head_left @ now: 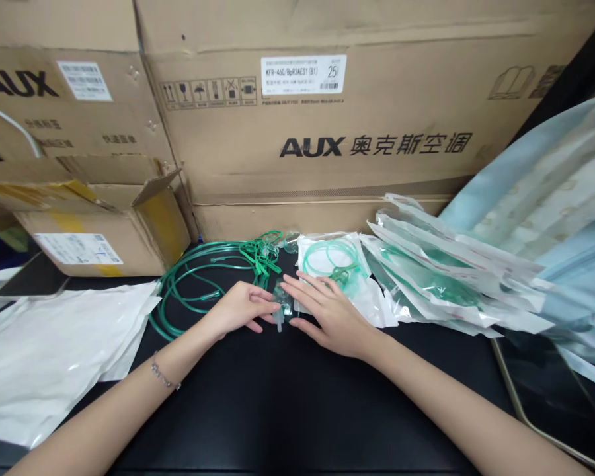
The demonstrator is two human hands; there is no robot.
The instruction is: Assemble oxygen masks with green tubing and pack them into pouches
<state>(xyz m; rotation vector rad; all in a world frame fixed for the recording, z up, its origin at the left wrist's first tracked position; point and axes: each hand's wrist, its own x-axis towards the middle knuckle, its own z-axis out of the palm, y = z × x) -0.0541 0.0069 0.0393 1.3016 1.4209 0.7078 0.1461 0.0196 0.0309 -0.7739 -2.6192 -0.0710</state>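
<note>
My left hand [242, 306] has its thumb and fingertips at a small clear plastic piece with a narrow spout [279, 317], and appears to pinch it. My right hand [330, 311] lies just to the right, fingers stretched out and apart, partly over the same piece; whether it touches it I cannot tell. Behind my left hand are coils of green tubing [178, 271] with a bundle of green straps [262, 258]. Beyond my right fingers lies a clear-and-white packet [379, 304] with thin green tubing [327, 248] on it.
Several sealed packets with green contents [436, 277] are piled at right, near a dark phone-like device [550, 383]. White flat pouches [44, 350] lie at left, below an open cardboard box [99, 231]. Large cartons [327, 185] stand along the back of the black table [297, 410].
</note>
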